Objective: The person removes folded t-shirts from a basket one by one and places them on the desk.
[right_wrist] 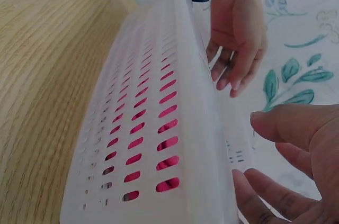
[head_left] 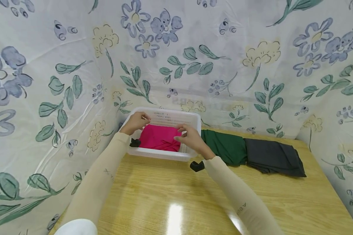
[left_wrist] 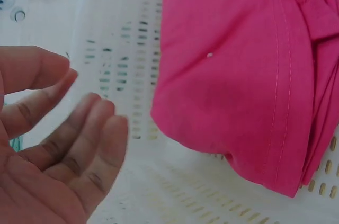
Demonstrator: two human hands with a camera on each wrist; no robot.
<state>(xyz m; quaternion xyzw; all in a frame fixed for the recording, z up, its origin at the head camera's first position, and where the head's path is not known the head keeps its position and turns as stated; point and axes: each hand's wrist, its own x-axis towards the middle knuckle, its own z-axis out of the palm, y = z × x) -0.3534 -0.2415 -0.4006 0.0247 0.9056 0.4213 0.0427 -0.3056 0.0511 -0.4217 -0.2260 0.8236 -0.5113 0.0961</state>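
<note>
A white slotted plastic basket (head_left: 161,154) stands at the back left of the table, with a folded bright pink cloth garment (head_left: 157,135) lying inside. My left hand (head_left: 137,122) hovers over the basket's left end, fingers loosely bent and apart from the garment. In the left wrist view the pink garment (left_wrist: 233,75) shows stitched seams, and nothing sits between the fingers of my left hand (left_wrist: 69,128). Over the right end is my right hand (head_left: 191,137), its thumb and fingers spread near the garment's right edge. The right wrist view shows my right hand (right_wrist: 296,166) holding nothing, beside the basket's rim (right_wrist: 204,128).
Right of the basket lie a folded dark green cloth (head_left: 225,147) and a folded dark grey cloth (head_left: 273,156), side by side on the wooden table (head_left: 153,189). A flower-patterned curtain (head_left: 176,58) hangs behind and along both sides.
</note>
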